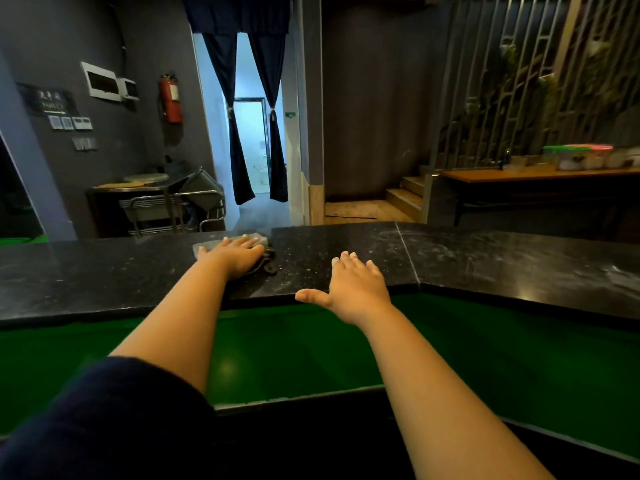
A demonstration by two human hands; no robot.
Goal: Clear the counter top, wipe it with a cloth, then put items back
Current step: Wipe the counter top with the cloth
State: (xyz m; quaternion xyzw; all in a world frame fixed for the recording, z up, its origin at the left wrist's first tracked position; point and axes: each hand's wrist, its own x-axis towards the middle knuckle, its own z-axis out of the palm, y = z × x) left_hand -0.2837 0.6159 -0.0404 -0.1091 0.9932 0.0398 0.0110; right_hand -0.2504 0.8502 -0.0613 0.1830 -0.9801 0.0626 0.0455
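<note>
While left hand [239, 255] presses cloth [231, 244] flat near far counter [485, 258] edge, right hand [353, 285] rests splayed at near edge.

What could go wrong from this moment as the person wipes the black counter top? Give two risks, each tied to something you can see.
1. The left hand presses the cloth close to the counter top's far edge, so a push could send it over.
2. The right hand leans flat by the near edge; on a damp patch it might slip.
</note>
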